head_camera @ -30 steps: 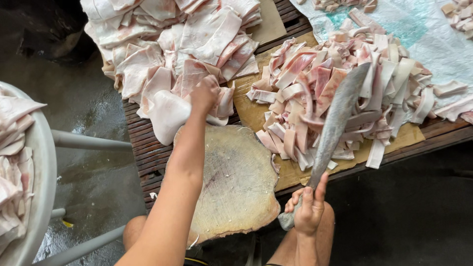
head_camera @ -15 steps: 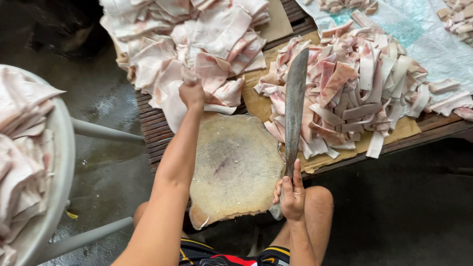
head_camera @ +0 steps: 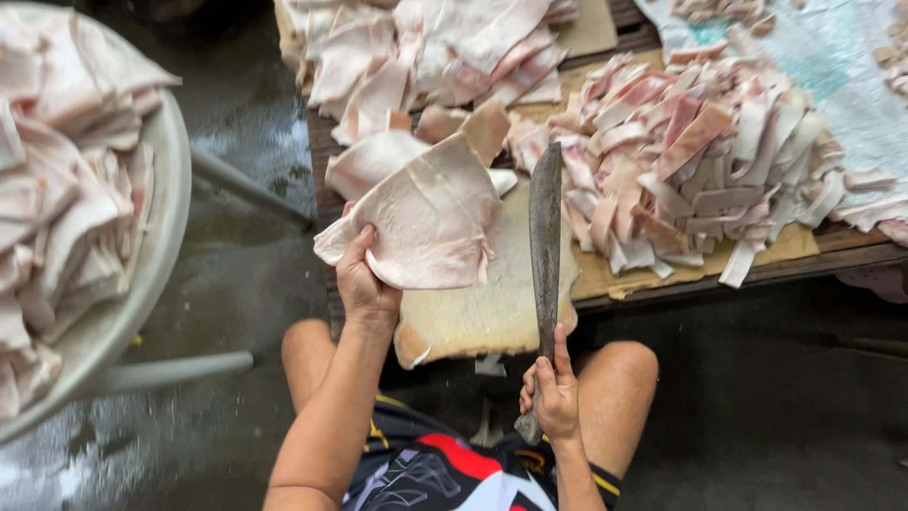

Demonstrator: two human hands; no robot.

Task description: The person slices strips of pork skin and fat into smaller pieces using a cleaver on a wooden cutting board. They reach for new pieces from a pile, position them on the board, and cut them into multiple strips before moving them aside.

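My left hand grips the near edge of a large pale sheet of pork skin and holds it over the round wooden chopping block. My right hand is closed on the handle of a long dark cleaver, whose blade points away from me along the block's right side. The blade lies beside the sheet, not on it. My bare knees sit just below the block.
A heap of uncut pork skin sheets lies at the back. Cut strips are piled on cardboard at the right, on a slatted wooden platform. A large metal basin full of skin pieces stands at left on wet concrete floor.
My left hand has pulled one sheet off the back heap and brought it toward me over the block. The cleaver has swung upright beside the block, and my view has shifted closer.
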